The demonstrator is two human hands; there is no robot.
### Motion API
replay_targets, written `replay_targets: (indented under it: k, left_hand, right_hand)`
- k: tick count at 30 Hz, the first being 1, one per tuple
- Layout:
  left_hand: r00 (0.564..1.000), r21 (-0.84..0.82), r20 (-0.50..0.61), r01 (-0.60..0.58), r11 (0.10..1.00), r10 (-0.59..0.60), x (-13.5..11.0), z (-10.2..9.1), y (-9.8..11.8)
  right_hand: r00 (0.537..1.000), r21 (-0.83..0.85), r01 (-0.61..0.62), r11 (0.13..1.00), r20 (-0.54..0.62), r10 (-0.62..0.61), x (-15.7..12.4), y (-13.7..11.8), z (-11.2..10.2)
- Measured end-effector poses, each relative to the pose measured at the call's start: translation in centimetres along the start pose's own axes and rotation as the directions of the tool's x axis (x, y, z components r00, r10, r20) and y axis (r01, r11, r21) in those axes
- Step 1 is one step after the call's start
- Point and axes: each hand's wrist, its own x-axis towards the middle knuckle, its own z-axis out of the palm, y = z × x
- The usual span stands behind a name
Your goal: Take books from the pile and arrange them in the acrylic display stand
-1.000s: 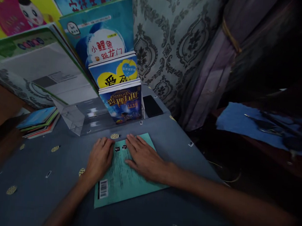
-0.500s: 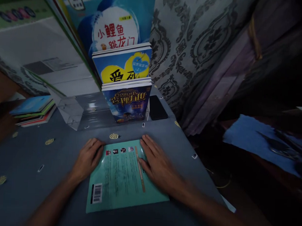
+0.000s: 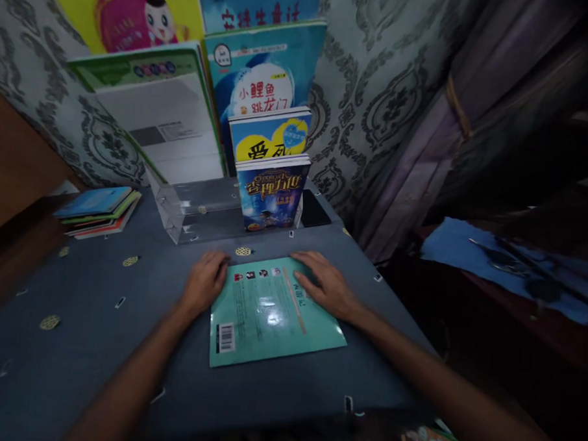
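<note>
A thin teal book (image 3: 265,320) lies flat on the table, its back cover up, with a barcode, small portraits and a glare spot. At its upper left corner rests my left hand (image 3: 204,283), open, fingers slightly bent against the edge. My right hand (image 3: 327,288) lies open over the upper right part of the cover, fingers stretched out and thumb apart. Just beyond the book, a dark blue book (image 3: 273,193) stands upright in a clear stepped rack (image 3: 170,215), in front of a blue and yellow book (image 3: 271,138).
Larger picture books (image 3: 264,70) and a green-edged one (image 3: 157,120) fill the rack's back. A black phone-like slab (image 3: 315,208) lies right of it. Several stacked books (image 3: 99,211) are at left. Beyond the table's right edge are a blue cloth (image 3: 496,265) and a curtain (image 3: 414,148).
The view has tilted and drawn back, so the table things appear shifted right and more of the rack shows. My right hand sits slightly farther right, uncovering printed characters on the teal book.
</note>
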Motion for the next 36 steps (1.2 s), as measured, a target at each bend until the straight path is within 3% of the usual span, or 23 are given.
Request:
replay_targets:
  k: [4, 11, 14, 16, 19, 22, 29, 33, 36]
  left_hand:
    - [0.998, 0.119, 0.068, -0.018, 0.993, 0.009, 0.2, 0.0, 1.1]
    - [0.963, 0.37, 0.263, -0.049, 0.928, -0.055, 0.8, -1.7, 3.9]
    - [0.958, 0.376, 0.27, -0.197, 0.906, 0.096, 0.8, -1.2, 6.2]
    - [0.93, 0.299, 0.291, -0.311, 0.902, 0.224, 0.7, -0.4, 7.9]
    - [0.904, 0.207, 0.307, -0.368, 0.906, 0.297, 0.4, 1.1, 9.5]
    - [0.919, 0.196, 0.276, -0.339, 0.92, 0.28, -0.5, 1.5, 8.6]
    - [0.978, 0.225, 0.14, -0.186, 0.956, 0.157, -3.9, -1.1, 2.3]
    - [0.983, 0.189, 0.114, -0.166, 0.968, 0.146, -4.5, -1.5, 1.7]
    - [0.984, 0.179, 0.108, -0.161, 0.971, 0.143, -4.5, -1.4, 1.9]
  right_hand:
    - [0.999, -0.024, -0.013, 1.0, -0.04, 0.013, -0.2, -0.5, -0.5]
    - [0.997, -0.019, -0.043, 0.999, -0.064, 0.041, -0.3, -0.7, -0.9]
    - [0.998, -0.002, -0.033, 0.999, -0.061, 0.033, -0.2, -0.9, -1.0]
    - [0.998, 0.001, -0.019, 1.0, -0.061, 0.019, -0.2, -1.1, -0.9]
    - [0.998, -0.008, -0.011, 1.0, -0.065, 0.01, -0.1, -1.1, -0.9]
    - [0.999, -0.024, -0.012, 1.0, -0.05, 0.011, -0.1, -1.2, -0.8]
    - [0.999, -0.068, -0.012, 0.998, -0.033, 0.009, -0.2, -1.0, -0.7]
    - [1.0, -0.133, -0.01, 0.991, -0.007, 0.009, -0.1, -1.4, -0.9]
    - [0.999, -0.245, 0.03, 0.969, 0.029, -0.024, 0.5, -3.0, -0.7]
